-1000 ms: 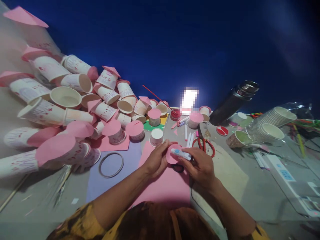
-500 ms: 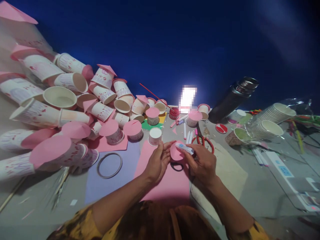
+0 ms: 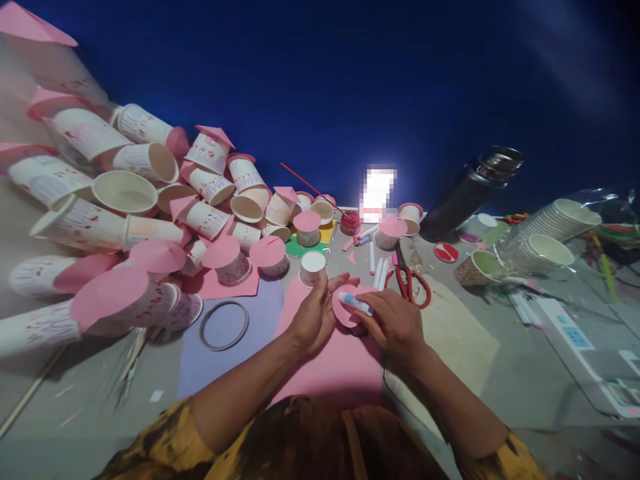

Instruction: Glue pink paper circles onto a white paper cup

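Observation:
A pink paper circle (image 3: 345, 316) lies against the fingers of my left hand (image 3: 315, 319), which holds it up over the pink sheet (image 3: 330, 373). My right hand (image 3: 400, 325) grips a small white and blue glue stick (image 3: 356, 304), its tip touching the circle's face. Just beyond my left fingertips a white paper cup (image 3: 313, 263) stands upside down. Red-handled scissors (image 3: 420, 293) rest to the right of my right hand. Part of a dark ring under the circle is mostly hidden.
Many decorated paper cups (image 3: 90, 133) with pink tops crowd the left side. A grey ring (image 3: 224, 325) lies on a purple sheet (image 3: 195, 373). Markers (image 3: 380, 273) and a dark flask (image 3: 465, 200) are at the back; stacked cups (image 3: 555, 227) lie in plastic at right.
The glue stick has moved left across the pink circle with my right hand. The whole view has shifted slightly.

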Demonstrator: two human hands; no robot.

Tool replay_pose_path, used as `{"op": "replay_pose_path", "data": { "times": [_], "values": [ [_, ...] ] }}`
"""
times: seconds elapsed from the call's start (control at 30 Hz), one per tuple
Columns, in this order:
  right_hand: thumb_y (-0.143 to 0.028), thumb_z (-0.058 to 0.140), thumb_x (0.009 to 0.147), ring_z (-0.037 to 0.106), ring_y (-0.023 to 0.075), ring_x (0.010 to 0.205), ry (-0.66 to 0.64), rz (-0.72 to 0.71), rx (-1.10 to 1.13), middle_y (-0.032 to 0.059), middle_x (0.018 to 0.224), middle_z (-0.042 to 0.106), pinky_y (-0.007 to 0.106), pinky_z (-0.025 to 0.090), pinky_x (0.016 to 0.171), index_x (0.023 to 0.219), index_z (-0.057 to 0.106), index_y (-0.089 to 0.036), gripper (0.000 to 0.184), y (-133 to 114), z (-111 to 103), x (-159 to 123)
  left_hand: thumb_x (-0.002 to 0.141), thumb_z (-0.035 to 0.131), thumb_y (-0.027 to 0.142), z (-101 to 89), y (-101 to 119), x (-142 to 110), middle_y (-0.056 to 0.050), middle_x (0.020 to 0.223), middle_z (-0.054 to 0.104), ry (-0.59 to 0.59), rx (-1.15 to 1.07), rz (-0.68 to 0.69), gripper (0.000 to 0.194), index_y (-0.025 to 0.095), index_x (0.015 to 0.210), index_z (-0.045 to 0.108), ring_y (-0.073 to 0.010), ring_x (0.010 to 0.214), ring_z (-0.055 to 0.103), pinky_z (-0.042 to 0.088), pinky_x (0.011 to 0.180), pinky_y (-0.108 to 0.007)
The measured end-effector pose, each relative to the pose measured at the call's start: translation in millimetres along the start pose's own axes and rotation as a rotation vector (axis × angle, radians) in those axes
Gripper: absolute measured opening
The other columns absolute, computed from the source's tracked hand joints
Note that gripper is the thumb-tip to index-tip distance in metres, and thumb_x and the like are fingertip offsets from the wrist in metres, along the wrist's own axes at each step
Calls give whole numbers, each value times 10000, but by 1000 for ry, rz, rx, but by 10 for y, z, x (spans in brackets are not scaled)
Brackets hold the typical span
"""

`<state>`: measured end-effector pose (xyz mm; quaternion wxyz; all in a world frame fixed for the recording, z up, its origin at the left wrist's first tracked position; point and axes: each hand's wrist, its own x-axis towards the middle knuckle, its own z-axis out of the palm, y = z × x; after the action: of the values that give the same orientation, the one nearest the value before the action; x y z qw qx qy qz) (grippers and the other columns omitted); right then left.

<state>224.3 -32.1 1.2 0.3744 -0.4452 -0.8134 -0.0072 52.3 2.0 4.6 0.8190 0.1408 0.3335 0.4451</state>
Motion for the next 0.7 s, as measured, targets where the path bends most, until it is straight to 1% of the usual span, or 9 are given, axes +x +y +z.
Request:
{"op": "replay_pose_path", "data": {
  "times": [0.07,0.17,0.23,0.3,0.4,0.5,0.57,0.6,0.7],
  "values": [
    [-249,629,1010,715,216,856,48,36,-58,89,958,783,339,547,783,1155,700,-181,175,-5,4,1,1005,485,597,-38,-96,-25,-184,1455,626,-31,38,103,561,136,1248,694,-295,1405,535,398,1191,-422],
    [-240,650,998,712,205,798,129,48,-99,73,899,778,325,541,752,1115,696,-182,138,18,8,7,991,532,589,-102,-238,-78,-129,1569,533,-127,142,224,552,225,1395,628,-266,1511,407,307,1241,-399],
    [-235,664,989,715,206,807,149,58,-99,70,897,775,320,548,756,1115,695,-184,139,44,7,4,978,562,587,-127,-285,-103,-120,1607,488,-179,191,274,577,261,1455,577,-266,1529,378,292,1245,-409],
    [-224,661,986,718,210,831,157,73,-74,71,915,774,326,557,772,1138,697,-196,159,66,0,-7,965,584,591,-127,-273,-103,-117,1621,469,-193,193,306,598,276,1472,554,-269,1529,378,295,1242,-419],
    [-201,659,978,715,213,853,153,36,15,76,948,771,337,565,782,1171,694,-210,196,77,-16,-25,959,576,614,-88,-164,-54,-120,1587,513,-111,124,267,593,263,1436,575,-263,1512,408,303,1243,-417],
    [-191,666,969,704,211,852,103,-40,94,85,970,769,337,566,760,1178,686,-204,210,65,-21,-38,972,496,662,-44,-49,6,-186,1478,606,2,40,115,624,161,1312,650,-286,1453,489,348,1228,-423],
    [-199,655,975,698,212,842,64,-69,106,86,973,770,340,565,742,1176,686,-207,204,51,-15,-43,971,465,685,-34,-32,21,-227,1421,637,4,23,29,674,104,1239,680,-321,1413,528,382,1209,-460],
    [-205,647,980,699,214,845,53,-69,98,88,975,771,344,565,740,1175,688,-207,200,44,-11,-45,967,470,687,-38,-46,19,-233,1413,641,-15,23,18,685,93,1229,686,-334,1405,532,389,1204,-480],
    [-229,639,987,712,223,861,68,-20,35,93,969,778,352,565,750,1165,694,-204,189,22,-3,-48,956,522,666,-70,-145,-16,-201,1477,605,-84,56,94,658,130,1307,671,-330,1456,474,351,1228,-487]
  ]
}}
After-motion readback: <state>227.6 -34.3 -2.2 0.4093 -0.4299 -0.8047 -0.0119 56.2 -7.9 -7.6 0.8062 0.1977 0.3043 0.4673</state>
